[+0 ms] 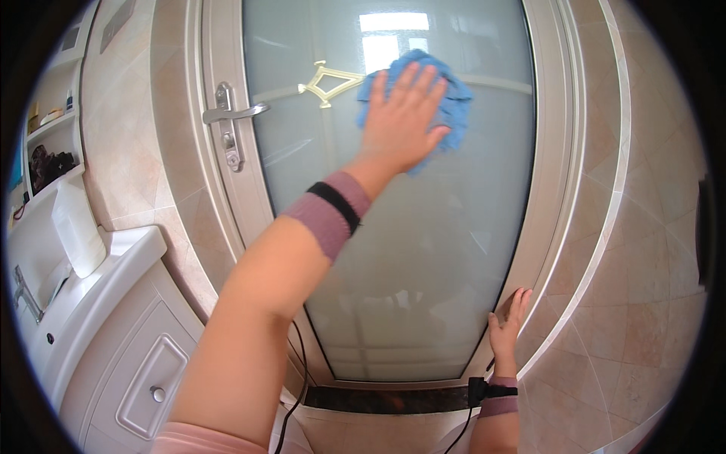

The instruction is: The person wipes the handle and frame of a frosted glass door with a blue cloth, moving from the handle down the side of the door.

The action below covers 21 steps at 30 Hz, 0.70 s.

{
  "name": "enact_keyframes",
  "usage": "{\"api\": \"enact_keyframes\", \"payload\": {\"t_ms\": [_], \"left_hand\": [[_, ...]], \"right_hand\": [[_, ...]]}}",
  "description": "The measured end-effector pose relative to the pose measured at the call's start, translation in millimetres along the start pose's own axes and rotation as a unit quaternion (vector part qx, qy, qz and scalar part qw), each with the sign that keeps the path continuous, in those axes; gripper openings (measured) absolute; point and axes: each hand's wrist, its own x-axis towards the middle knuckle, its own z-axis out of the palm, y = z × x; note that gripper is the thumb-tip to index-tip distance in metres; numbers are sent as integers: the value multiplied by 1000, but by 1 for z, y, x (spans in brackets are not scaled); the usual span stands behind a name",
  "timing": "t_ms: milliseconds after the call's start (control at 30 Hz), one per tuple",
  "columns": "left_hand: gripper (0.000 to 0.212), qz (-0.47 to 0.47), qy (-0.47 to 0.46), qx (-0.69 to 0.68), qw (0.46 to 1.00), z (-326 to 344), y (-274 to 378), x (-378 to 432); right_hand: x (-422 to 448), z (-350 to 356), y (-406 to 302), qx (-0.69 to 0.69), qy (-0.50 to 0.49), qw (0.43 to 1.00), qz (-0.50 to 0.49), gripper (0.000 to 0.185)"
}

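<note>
My left hand (401, 116) presses a crumpled blue cloth (456, 110) flat against the frosted glass pane (391, 249) of a door, in its upper part. The palm side is hidden, and the fingers point upward, spread over the cloth. Just left of the cloth, a pale yellow diamond-shaped ornament (330, 84) shows on the pane. Lower right, my right hand (509, 326) rests against the light door frame (524, 249) with its fingers extended and nothing in it. Both wrists wear mauve bands with black straps.
A metal lever handle (235, 113) sits on the door's left side. At left are a white washbasin (133, 241), a white plastic jug (76, 227), a faucet (27, 295) and a cabinet (136, 352). Black cables (295, 391) hang near my arms. A dark threshold (385, 400) runs below the door.
</note>
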Motion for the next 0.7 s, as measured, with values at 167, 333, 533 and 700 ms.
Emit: {"api": "enact_keyframes", "payload": {"t_ms": [167,333,533,700], "left_hand": [[68,-70,12,54,996,-27,-81,-43],[67,-158,4,119,980,-48,-122,-94],[54,-225,4,195,955,-36,-99,-119],[55,-253,26,201,946,-11,-49,-77]], "right_hand": [[0,-2,-3,12,-5,1000,21,90],[0,3,-4,45,5,998,37,87],[0,8,-2,12,31,999,11,89],[-1,12,-11,-11,34,999,14,93]]}}
